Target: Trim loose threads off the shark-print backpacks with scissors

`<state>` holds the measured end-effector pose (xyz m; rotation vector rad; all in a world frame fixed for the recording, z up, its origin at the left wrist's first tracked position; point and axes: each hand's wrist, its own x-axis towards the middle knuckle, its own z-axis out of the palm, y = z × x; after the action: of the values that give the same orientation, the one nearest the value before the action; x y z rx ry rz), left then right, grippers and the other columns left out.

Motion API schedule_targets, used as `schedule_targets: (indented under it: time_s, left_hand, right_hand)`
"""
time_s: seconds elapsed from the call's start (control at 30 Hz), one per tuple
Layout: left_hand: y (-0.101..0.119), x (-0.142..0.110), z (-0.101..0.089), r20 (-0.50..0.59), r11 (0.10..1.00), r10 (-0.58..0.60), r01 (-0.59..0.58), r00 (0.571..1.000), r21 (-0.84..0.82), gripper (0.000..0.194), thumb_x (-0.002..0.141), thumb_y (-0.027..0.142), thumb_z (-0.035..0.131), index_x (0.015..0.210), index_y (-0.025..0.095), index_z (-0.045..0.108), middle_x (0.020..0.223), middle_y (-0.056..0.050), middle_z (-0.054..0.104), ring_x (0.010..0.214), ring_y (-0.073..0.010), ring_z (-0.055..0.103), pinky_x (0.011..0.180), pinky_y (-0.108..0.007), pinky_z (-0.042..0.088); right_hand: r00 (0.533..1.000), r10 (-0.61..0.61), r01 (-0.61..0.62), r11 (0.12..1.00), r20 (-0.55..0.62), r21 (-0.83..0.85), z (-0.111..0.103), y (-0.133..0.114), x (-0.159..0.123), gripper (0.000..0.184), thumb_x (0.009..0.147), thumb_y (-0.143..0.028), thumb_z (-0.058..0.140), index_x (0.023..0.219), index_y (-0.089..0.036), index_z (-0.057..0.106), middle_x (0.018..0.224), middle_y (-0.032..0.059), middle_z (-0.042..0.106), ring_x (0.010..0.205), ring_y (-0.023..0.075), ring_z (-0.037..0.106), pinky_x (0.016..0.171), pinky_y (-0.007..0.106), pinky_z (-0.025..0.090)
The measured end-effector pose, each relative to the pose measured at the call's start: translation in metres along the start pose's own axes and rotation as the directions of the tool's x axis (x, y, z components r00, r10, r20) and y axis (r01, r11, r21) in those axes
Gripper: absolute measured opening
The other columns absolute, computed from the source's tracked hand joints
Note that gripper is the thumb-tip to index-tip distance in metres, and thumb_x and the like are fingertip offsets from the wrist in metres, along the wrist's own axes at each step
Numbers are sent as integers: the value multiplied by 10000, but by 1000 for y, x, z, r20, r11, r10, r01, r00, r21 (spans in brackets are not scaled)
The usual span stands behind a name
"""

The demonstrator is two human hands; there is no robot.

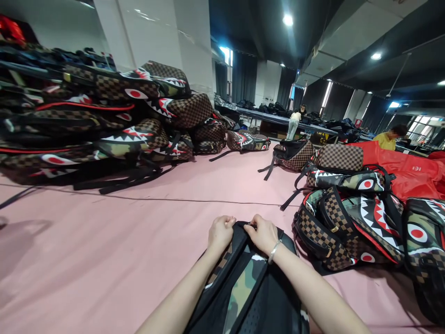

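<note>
A black backpack with a camouflage panel [243, 283] lies in front of me on a pink-covered table [146, 260], its black straps facing up. My left hand [221, 234] is closed at the left corner of its far end, fingers curled on the black edge. Beside it, my right hand [263, 235], with a bracelet at the wrist, pinches the same end near the top. The fingertips of both hands are partly hidden, and the near part of the backpack runs out of the bottom of the view.
Checkered shark-face backpacks are piled high on the left [132, 134]. More backpacks [347, 227] lie close on the right, before red fabric [406, 167]. Farther back, one person [294, 124] stands at a long table and another in yellow [385, 139] is at the right.
</note>
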<state>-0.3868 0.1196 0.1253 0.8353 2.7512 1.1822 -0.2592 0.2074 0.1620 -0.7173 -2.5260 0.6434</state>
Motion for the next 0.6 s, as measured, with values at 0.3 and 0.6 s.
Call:
schedule_targets:
  time_s: [0.3,0.6]
  left_hand:
    - [1,-5,5,-103,995,22,-32,994,-92,207,833,319,482,803,146,593,1026,-101,591,1021,-223,534,879,-398,406]
    - [-34,-22,-76,118,978,-176,187,977,-89,481,716,614,368,683,194,599,951,-155,673,991,-353,581,844,-451,427]
  right_hand:
    - [999,-26,25,999,26,25,7,-10,1,124,800,-354,570,804,-231,585,676,-1,635,669,184,598,602,248,363]
    - [961,167,-97,950,-221,295,-49,70,-70,344,856,-506,378,801,-189,500,696,-3,566,632,151,539,576,241,405]
